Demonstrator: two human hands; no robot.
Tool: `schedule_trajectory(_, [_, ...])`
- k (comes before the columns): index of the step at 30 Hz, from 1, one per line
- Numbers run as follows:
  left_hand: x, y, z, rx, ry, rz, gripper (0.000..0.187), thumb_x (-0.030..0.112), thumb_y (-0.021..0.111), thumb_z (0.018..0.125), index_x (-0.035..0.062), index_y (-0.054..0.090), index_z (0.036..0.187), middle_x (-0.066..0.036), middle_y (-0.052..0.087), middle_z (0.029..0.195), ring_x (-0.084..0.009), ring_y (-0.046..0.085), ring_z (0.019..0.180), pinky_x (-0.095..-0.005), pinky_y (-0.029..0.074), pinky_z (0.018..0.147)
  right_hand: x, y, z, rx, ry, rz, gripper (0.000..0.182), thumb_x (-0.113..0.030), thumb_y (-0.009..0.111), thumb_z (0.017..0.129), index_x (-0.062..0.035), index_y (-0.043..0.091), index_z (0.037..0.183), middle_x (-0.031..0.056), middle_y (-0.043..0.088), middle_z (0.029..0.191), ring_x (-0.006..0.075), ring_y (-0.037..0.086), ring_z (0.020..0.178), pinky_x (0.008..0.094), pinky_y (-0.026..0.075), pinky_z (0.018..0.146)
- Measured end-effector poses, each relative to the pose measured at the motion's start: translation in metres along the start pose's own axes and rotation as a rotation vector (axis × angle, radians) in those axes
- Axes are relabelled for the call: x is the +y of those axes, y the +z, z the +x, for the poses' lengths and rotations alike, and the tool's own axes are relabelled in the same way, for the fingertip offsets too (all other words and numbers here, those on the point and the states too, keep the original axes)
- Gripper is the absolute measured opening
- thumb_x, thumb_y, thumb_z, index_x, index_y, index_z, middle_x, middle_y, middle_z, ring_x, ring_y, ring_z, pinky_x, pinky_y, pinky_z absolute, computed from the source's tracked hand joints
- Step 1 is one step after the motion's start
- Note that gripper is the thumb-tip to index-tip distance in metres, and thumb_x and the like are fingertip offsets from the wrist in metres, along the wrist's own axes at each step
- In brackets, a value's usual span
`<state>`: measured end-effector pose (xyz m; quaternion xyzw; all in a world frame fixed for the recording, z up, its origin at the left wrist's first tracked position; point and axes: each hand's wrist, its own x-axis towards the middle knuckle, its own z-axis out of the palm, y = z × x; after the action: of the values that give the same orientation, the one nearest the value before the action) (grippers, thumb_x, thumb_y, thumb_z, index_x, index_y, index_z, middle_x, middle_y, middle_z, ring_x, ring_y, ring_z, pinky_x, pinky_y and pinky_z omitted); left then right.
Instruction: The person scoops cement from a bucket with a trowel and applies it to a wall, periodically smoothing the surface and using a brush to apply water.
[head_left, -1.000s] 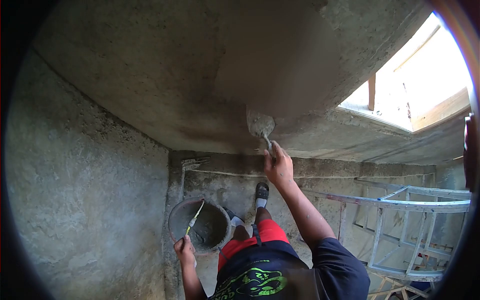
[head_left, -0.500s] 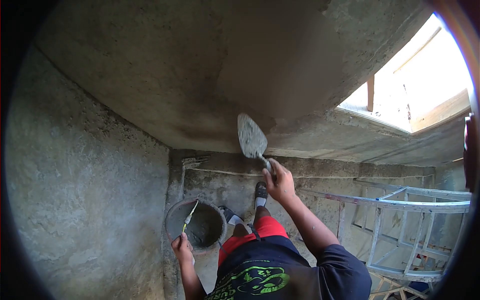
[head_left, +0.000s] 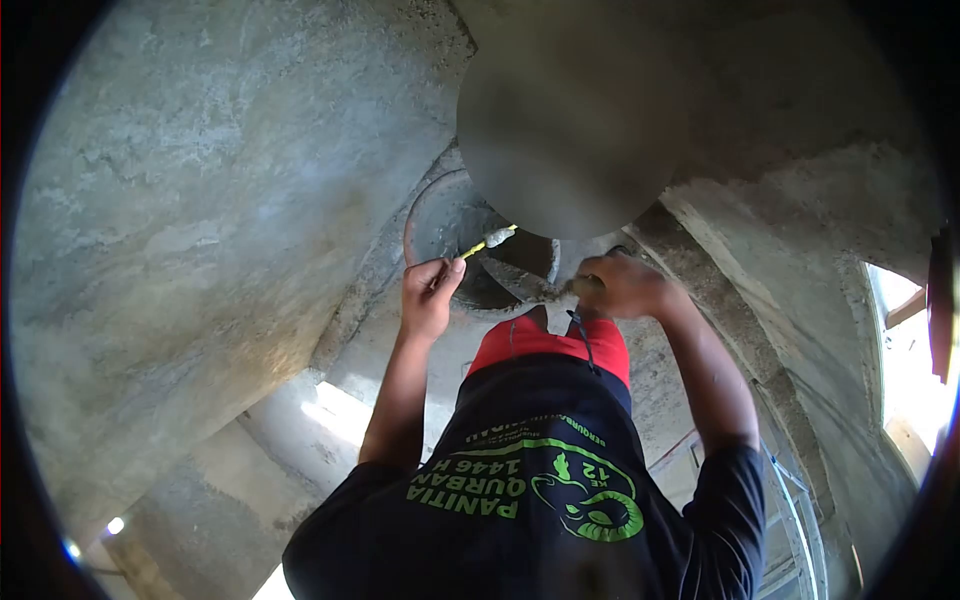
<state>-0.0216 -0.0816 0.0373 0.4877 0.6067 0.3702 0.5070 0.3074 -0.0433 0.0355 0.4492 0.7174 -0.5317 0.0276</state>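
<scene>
My left hand [head_left: 430, 295] pinches a thin yellow-handled tool [head_left: 476, 248] with a pale, crusted lump along its shaft. It is held over the round mortar tub [head_left: 408, 232], which has dark grey contents. My right hand [head_left: 625, 285], smeared by motion, grips a pointing trowel [head_left: 522, 284] by its handle. The trowel's mortar-coated blade points left, low across the near side of the tub. A round blurred patch covers the tub's far right part and the end of the yellow tool.
Rough cement walls [head_left: 200, 200] rise close on both sides. A metal ladder [head_left: 795, 520] stands at the lower right. Bright light comes through an opening [head_left: 905, 300] at the right. A ledge [head_left: 720, 280] runs along the right wall's foot.
My view has tilted down and turned. The trowel has come down from in front of the wall to the tub. The yellow-handled tool stays in my left hand over the tub.
</scene>
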Motion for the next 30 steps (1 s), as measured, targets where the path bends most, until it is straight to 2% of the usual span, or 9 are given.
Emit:
schedule_trajectory(3, [0.011, 0.003, -0.003, -0.031, -0.004, -0.022, 0.044, 0.021, 0.062, 0.101, 0.0097, 0.045, 0.062, 0.007, 0.039, 0.058, -0.0035, 0.031, 0.051, -0.0262, 0.022, 0.049, -0.021, -0.008, 0.049, -0.268, -0.006, -0.476, 0.024, -0.02, 0.061, 0.082, -0.0031, 0.075, 0.091, 0.0204, 0.073, 0.092, 0.0379, 0.071, 0.092, 0.0488, 0.056, 0.081])
schedule_trajectory(9, [0.025, 0.009, 0.001, -0.037, 0.009, -0.14, 0.041, 0.018, 0.059, 0.102, 0.0077, 0.047, 0.064, 0.006, 0.037, 0.058, -0.005, 0.03, 0.051, -0.0274, 0.022, 0.05, -0.04, 0.007, 0.108, -0.488, 0.137, -0.379, 0.028, -0.015, 0.055, 0.082, 0.006, 0.074, 0.087, 0.0218, 0.074, 0.094, 0.0342, 0.073, 0.089, 0.0469, 0.058, 0.077])
schedule_trajectory(12, [0.03, 0.015, 0.0, -0.031, 0.006, -0.171, 0.039, 0.017, 0.058, 0.102, 0.007, 0.047, 0.066, 0.005, 0.036, 0.057, -0.0063, 0.028, 0.05, -0.0282, 0.022, 0.05, -0.023, 0.034, 0.127, -0.559, 0.28, -0.116, 0.036, -0.013, 0.04, 0.092, 0.0067, 0.069, 0.085, 0.0181, 0.071, 0.078, 0.0277, 0.071, 0.07, 0.0433, 0.059, 0.062])
schedule_trajectory(20, [0.039, 0.012, 0.013, -0.001, -0.121, -0.274, 0.042, 0.018, 0.059, 0.102, 0.0091, 0.043, 0.064, 0.004, 0.033, 0.056, -0.0067, 0.028, 0.049, -0.0284, 0.021, 0.048, -0.001, -0.009, 0.064, -0.681, 0.206, 0.456, 0.046, -0.041, 0.048, 0.104, -0.0011, 0.067, 0.095, 0.0107, 0.065, 0.071, 0.0173, 0.063, 0.054, 0.0363, 0.053, 0.046])
schedule_trajectory(26, [0.033, -0.009, 0.006, 0.134, -0.158, -0.316, 0.044, 0.022, 0.061, 0.101, 0.0125, 0.042, 0.062, 0.006, 0.036, 0.055, -0.0055, 0.031, 0.048, -0.027, 0.022, 0.047, 0.069, 0.018, -0.039, -0.461, 0.2, 1.24, 0.039, -0.038, 0.06, 0.099, -0.0034, 0.066, 0.116, 0.0088, 0.069, 0.089, 0.0173, 0.064, 0.061, 0.0307, 0.05, 0.042])
schedule_trajectory(27, [0.027, -0.013, 0.007, 0.147, -0.164, -0.305, 0.044, 0.023, 0.061, 0.101, 0.0133, 0.042, 0.062, 0.006, 0.036, 0.055, -0.0056, 0.031, 0.048, -0.0273, 0.022, 0.047, 0.056, 0.015, -0.06, -0.219, 0.339, 1.263, 0.035, -0.034, 0.062, 0.099, -0.0028, 0.066, 0.114, 0.0098, 0.07, 0.09, 0.0172, 0.065, 0.061, 0.0301, 0.051, 0.043])
schedule_trajectory(28, [0.019, -0.016, 0.008, 0.145, -0.143, -0.279, 0.044, 0.024, 0.06, 0.101, 0.0139, 0.041, 0.062, 0.006, 0.035, 0.054, -0.0057, 0.03, 0.047, -0.0276, 0.021, 0.047, 0.064, 0.036, -0.081, 0.198, -0.067, 0.813, 0.03, -0.03, 0.055, 0.103, -0.0043, 0.066, 0.112, 0.0092, 0.069, 0.082, 0.0158, 0.063, 0.06, 0.0286, 0.052, 0.049])
schedule_trajectory(29, [0.012, -0.016, 0.008, 0.146, -0.127, -0.248, 0.044, 0.024, 0.06, 0.101, 0.0145, 0.041, 0.062, 0.006, 0.035, 0.054, -0.0058, 0.03, 0.047, -0.0279, 0.021, 0.047, 0.055, 0.019, -0.089, -0.057, 0.103, 1.273, 0.026, -0.025, 0.056, 0.102, -0.0039, 0.066, 0.113, 0.0059, 0.07, 0.083, 0.0155, 0.064, 0.06, 0.0273, 0.051, 0.051])
schedule_trajectory(30, [0.012, -0.012, 0.009, 0.143, -0.136, -0.27, 0.045, 0.024, 0.06, 0.101, 0.0146, 0.04, 0.062, 0.006, 0.034, 0.054, -0.0059, 0.029, 0.047, -0.028, 0.021, 0.046, 0.049, 0.011, -0.1, 0.062, 0.026, 1.198, 0.024, -0.023, 0.059, 0.1, -0.003, 0.066, 0.112, 0.0076, 0.07, 0.081, 0.0185, 0.065, 0.061, 0.0292, 0.051, 0.054])
